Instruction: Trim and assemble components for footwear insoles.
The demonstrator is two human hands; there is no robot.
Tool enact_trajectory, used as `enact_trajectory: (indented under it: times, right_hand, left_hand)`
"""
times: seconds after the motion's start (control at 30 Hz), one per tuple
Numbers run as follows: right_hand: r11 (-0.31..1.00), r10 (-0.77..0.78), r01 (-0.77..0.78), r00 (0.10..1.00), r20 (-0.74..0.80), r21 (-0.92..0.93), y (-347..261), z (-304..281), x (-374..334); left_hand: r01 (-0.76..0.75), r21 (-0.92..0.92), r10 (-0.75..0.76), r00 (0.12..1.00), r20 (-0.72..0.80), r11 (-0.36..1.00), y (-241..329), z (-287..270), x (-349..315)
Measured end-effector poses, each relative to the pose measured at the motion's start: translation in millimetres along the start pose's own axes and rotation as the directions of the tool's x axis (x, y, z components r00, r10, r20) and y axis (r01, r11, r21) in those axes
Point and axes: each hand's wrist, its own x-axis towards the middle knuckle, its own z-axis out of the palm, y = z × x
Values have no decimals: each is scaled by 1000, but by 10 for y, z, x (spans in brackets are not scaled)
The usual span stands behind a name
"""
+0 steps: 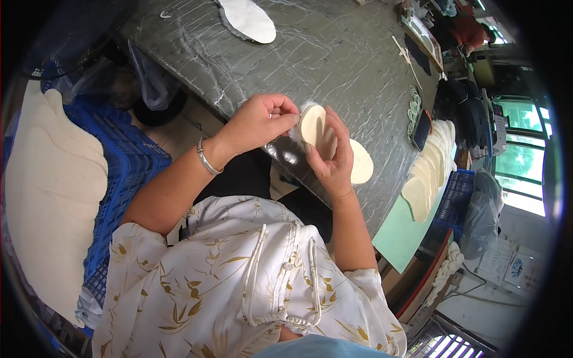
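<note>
A cream insole (313, 124) with white fluff along its edge is held upright over the near edge of the table. My right hand (334, 164) grips it, thumb on the near side and fingers behind. Thumb and forefinger of my left hand (262, 124) are pinched together at its fluffy left edge. Beyond my right wrist shows another cream rounded piece (362, 162); whether it is the same insole's other end or a separate one, I cannot tell. Farther off, a white fluffy-edged insole (250, 21) lies flat on the table.
The grey table (334, 65) has a wrinkled plastic-like cover. Stacked cream insoles (427, 173) lie at right on a pale green board (399, 238), near a dark phone-like object (422, 130). At left, large cream sheets (54, 197) rest by blue crates (128, 161). A person (468, 30) is far right.
</note>
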Motion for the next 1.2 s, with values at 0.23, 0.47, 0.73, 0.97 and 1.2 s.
enact_trajectory:
  times: [0.23, 0.47, 0.73, 0.97, 1.2]
  right_hand:
    - [999, -14, 14, 1000, 2, -29, 0, 8, -4]
    - [998, 39, -38, 999, 22, -59, -51, -1, 8]
    - [985, 126, -122, 992, 20, -125, -53, 18, 70]
    - [937, 339, -338, 941, -2, 92, 57, -57, 193]
    - [932, 347, -336, 936, 67, -137, -4, -159, 76]
  left_hand:
    - [9, -3, -9, 1000, 16, 1000, -12, -7, -8]
    - [53, -62, -51, 998, 43, 997, -12, 13, -18]
    - [157, -388, -162, 987, 21, 908, 36, 58, -31]
    - [162, -213, -194, 971, -141, 964, -160, 46, 216]
    - [223, -146, -249, 950, -191, 964, -210, -133, 369]
